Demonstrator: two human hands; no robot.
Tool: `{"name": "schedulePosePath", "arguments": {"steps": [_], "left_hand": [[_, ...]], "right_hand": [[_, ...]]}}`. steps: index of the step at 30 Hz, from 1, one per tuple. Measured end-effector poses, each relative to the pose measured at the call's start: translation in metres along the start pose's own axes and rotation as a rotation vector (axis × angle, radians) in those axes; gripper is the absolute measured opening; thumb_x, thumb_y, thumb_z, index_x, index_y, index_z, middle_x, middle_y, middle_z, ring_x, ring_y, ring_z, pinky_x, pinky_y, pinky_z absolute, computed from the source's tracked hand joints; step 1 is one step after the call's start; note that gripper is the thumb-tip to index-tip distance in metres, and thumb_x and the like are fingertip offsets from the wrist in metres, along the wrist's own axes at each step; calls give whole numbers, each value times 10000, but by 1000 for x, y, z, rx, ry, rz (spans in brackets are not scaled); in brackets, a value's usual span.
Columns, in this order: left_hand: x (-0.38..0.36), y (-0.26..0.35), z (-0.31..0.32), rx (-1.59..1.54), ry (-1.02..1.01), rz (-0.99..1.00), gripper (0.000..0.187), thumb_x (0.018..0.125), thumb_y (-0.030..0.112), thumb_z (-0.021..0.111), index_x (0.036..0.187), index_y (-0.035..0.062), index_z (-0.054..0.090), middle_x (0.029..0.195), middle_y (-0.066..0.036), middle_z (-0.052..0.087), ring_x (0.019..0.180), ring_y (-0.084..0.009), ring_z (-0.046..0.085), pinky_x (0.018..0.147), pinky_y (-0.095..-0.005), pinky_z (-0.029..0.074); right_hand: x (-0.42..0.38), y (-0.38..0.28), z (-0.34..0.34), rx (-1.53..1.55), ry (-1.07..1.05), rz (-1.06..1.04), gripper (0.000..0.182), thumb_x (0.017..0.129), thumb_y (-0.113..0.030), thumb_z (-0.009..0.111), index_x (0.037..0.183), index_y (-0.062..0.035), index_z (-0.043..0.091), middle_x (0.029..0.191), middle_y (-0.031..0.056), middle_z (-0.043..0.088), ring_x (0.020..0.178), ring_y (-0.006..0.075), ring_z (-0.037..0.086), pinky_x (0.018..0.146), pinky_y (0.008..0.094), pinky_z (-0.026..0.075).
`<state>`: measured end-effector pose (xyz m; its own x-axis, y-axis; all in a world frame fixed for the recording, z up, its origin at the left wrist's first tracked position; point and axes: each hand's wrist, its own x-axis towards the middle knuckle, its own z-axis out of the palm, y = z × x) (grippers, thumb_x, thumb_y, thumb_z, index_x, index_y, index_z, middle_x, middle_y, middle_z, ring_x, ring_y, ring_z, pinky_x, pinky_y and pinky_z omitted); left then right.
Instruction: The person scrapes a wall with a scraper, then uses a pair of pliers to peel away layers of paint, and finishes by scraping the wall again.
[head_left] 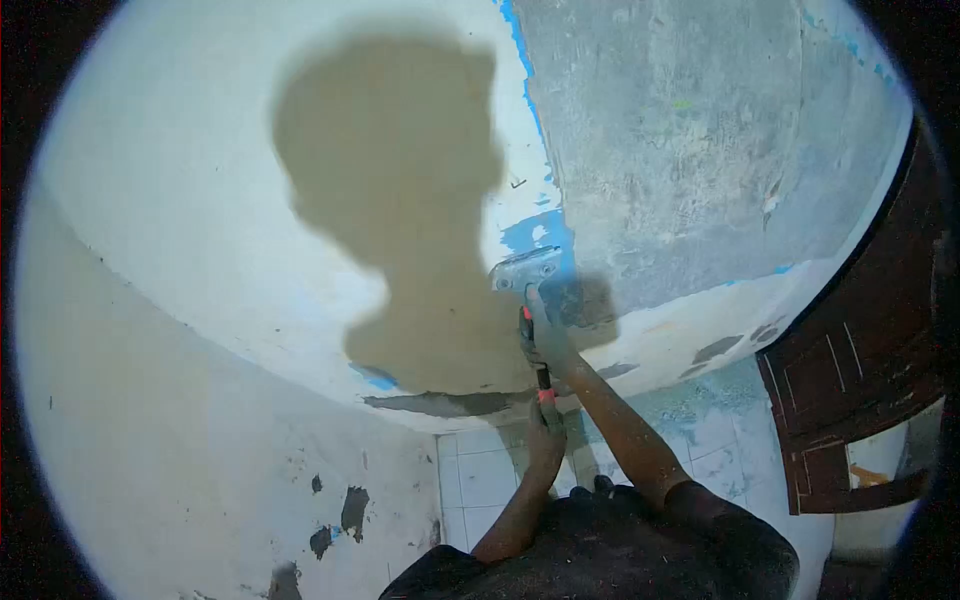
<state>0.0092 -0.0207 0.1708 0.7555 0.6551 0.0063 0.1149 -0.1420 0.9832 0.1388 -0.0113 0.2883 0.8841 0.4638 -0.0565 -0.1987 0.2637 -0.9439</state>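
A long-handled wall scraper [524, 270] has its wide metal head against the wall, at the edge of a blue paint patch [540, 232]. My right hand [545, 335] is closed around the upper part of its black and red handle, close below the head. Lower down, my left hand [546, 432] grips the handle near its end. Left of the head is white paint [200, 150]. Up and to the right, bare grey plaster [680, 150] shows, with a thin ragged blue line along the border between them.
A shadow of a head and shoulders [400, 170] falls across the white wall. At the right stands dark brown wooden furniture or a door [850, 370]. White floor tiles [485, 478] lie below, dusty toward the right. The left-hand wall [240, 450] has several dark chipped patches.
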Motion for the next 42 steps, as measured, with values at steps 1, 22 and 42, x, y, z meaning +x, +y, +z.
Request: {"name": "schedulePosePath", "arguments": {"steps": [1, 22, 42], "left_hand": [[-2, 4, -2, -44, -46, -36, 459, 963, 484, 383, 1041, 50, 511, 590, 21, 423, 488, -79, 406, 437, -259, 341], [15, 110, -13, -171, -18, 22, 445, 971, 473, 371, 992, 47, 496, 646, 8, 437, 507, -75, 418, 457, -246, 365], [-7, 82, -23, -139, -7, -17, 467, 964, 500, 359, 1029, 57, 493, 639, 12, 444, 510, -74, 426, 452, -235, 358]], "right_hand": [[4, -1, -3, -3, 2, 3, 519, 943, -561, 348, 627, -153, 409, 451, -34, 320, 330, 91, 306, 327, 258, 249], [-1, -122, 28, 22, -226, 99, 477, 923, -564, 401, 738, -133, 486, 507, -42, 390, 379, 75, 362, 357, 241, 302], [-15, -78, 33, -37, -188, 108, 491, 917, -575, 401, 936, -105, 541, 525, -23, 381, 402, 85, 362, 361, 252, 297]]}}
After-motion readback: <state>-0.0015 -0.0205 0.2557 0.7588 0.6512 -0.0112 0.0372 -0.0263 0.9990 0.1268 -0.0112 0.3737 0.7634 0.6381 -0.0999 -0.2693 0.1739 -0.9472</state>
